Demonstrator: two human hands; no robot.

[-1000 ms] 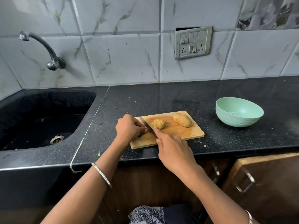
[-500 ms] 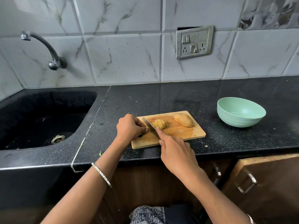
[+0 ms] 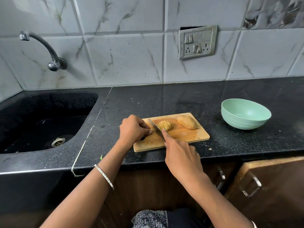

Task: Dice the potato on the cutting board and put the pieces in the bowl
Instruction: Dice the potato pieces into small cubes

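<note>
Right hand point(image 3: 181, 155) has its grip closed round the knife point(image 3: 155, 127), forefinger laid along the blade's spine, and the blade slants down across the left end of the sliced potato half point(image 3: 167, 125) in the middle of the cutting board point(image 3: 184, 137). Left hand point(image 3: 133, 129), grip curled tight, pinches a small cut piece point(image 3: 153, 129) just left of the blade. The uncut half point(image 3: 187, 122) lies by the board's far right corner, and the green bowl point(image 3: 245, 116) sits on the table point(image 3: 164, 102), well apart to the right.
</note>
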